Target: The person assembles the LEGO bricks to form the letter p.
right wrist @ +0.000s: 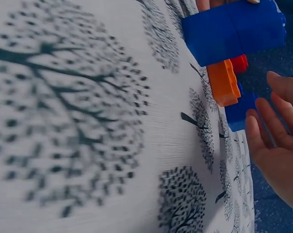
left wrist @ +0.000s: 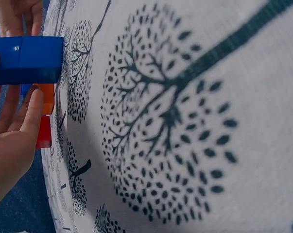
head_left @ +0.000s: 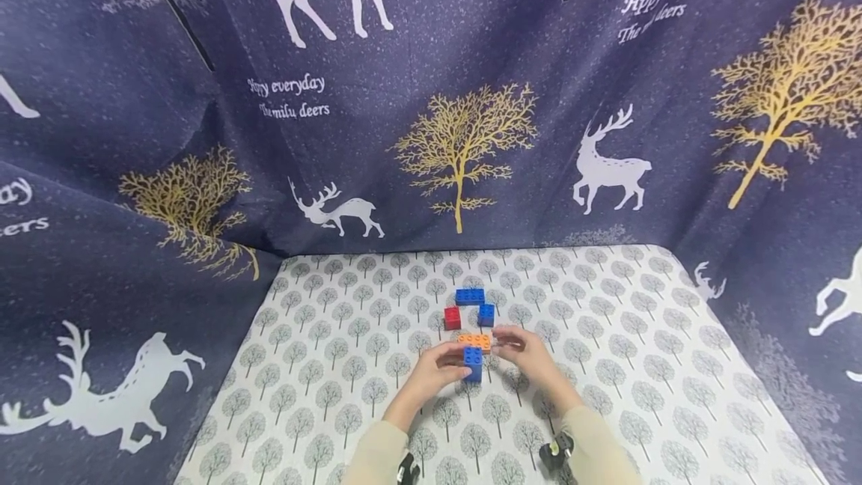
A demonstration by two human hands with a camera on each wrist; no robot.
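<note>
My left hand (head_left: 434,371) holds a blue brick stack (head_left: 473,365), thumb on the near side and fingers behind it. A seam across the blue stack (right wrist: 233,31) in the right wrist view shows two bricks joined together. Just beyond it lies an orange brick (head_left: 474,341) with studs up. To the right of the orange brick is my right hand (head_left: 528,354), its fingers loosely bent. In the right wrist view nothing sits between the thumb and fingers of that right hand (right wrist: 282,131).
Behind the orange brick are a red brick (head_left: 453,318) on the left and a small blue brick (head_left: 486,315) on the right. A longer blue brick (head_left: 470,296) lies farthest back. The tree-patterned tablecloth (head_left: 323,350) meets a dark deer-print curtain (head_left: 417,200).
</note>
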